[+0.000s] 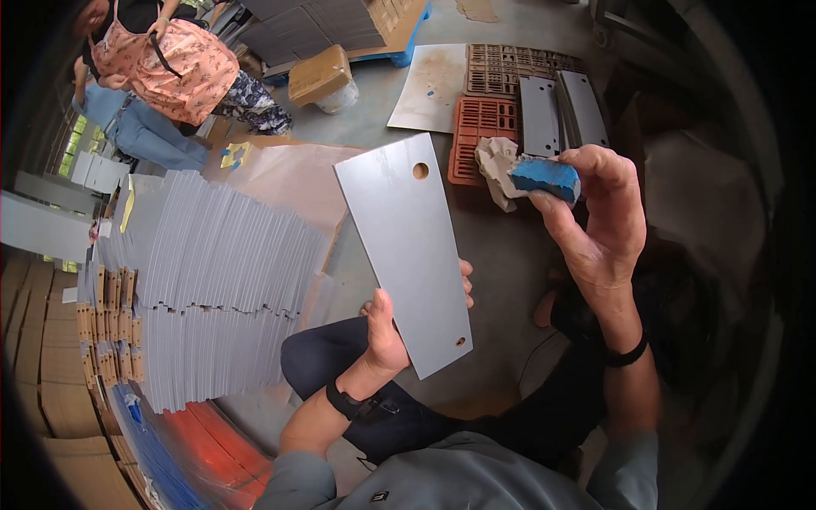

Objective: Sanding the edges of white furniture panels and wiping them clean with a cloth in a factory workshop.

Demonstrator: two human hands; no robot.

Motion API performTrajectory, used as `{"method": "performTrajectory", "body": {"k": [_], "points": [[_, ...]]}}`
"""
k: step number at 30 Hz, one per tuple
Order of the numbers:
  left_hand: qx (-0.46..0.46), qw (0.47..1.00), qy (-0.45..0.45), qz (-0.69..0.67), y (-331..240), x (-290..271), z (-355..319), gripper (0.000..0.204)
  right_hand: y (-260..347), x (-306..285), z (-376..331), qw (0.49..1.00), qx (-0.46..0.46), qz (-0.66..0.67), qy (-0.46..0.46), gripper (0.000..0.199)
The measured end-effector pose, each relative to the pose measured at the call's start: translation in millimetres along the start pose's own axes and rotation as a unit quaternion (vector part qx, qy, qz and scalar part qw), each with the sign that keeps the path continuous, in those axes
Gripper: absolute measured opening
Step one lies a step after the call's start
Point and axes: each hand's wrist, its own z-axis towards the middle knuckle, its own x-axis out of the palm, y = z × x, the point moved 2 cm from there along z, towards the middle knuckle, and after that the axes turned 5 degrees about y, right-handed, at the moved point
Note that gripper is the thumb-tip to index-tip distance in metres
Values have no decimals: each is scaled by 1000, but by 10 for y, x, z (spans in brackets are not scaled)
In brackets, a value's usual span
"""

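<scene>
A long grey panel (406, 255) with a round hole near each end is tilted up before me. My left hand (387, 344) grips it low down, thumb on the near left edge and fingertips showing past the right edge. To the right of the panel, my right hand (605, 208) is raised, pinching a small blue sponge-like block (546, 178) between thumb and fingers, apart from the panel. A crumpled beige cloth or paper (495, 170) shows beside the block; I cannot tell whether it touches it.
Rows of grey panels (221, 255) stand tightly packed at the left. Ahead on the right, an orange plastic crate (476, 140) adjoins brown crating (501, 68), with more grey panels (540, 110) on top. A cardboard box (319, 75) and two people (183, 72) are farther off.
</scene>
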Motion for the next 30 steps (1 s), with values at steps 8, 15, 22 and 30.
{"method": "performTrajectory", "body": {"k": [8,15,22,30], "points": [[-74,993,38,80,134,13,-82,104,9,-130,169,995,-50,-78,22,44],[-111,987,101,49,166,8,-129,104,-34,-120,141,990,-43,-120,67,42],[-153,982,100,50,222,44,-179,102,-19,-49,179,991,-91,-58,82,44],[-181,974,106,88,235,91,-172,100,13,-33,136,980,-65,-98,160,42]]}}
